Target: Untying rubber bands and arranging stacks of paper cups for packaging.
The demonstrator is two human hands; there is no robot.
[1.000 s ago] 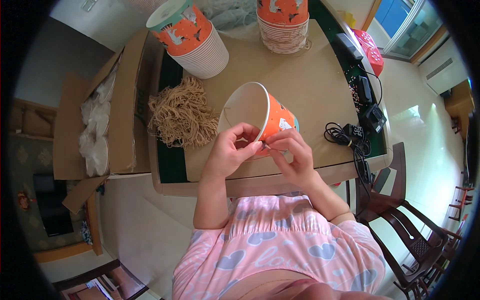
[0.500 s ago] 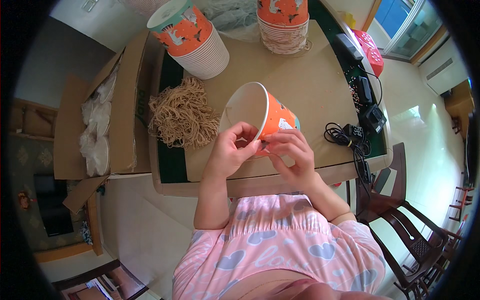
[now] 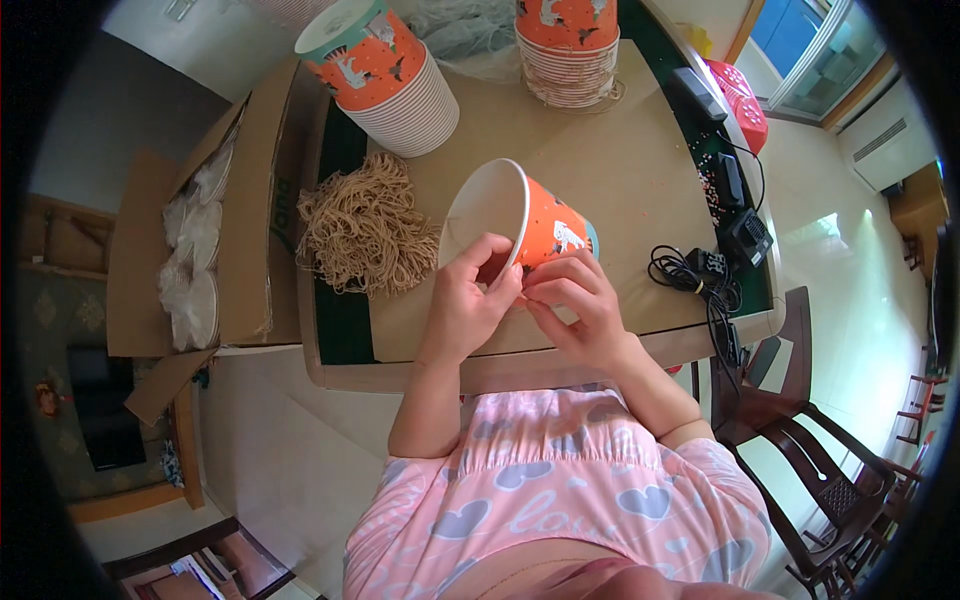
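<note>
An orange paper bucket with a white inside lies tilted on its side over the tan table, its mouth facing left. My left hand grips the near rim, thumb and fingers over the edge. My right hand pinches the same spot on the rim from the right, fingertips touching the left hand's. A pile of tan string lies on the table just left of the bucket.
Two stacks of matching orange buckets stand at the back, one to the left and one in the middle. An open cardboard box with white lids sits at the left. Black chargers and cables lie at the table's right edge. A wooden chair stands to the right.
</note>
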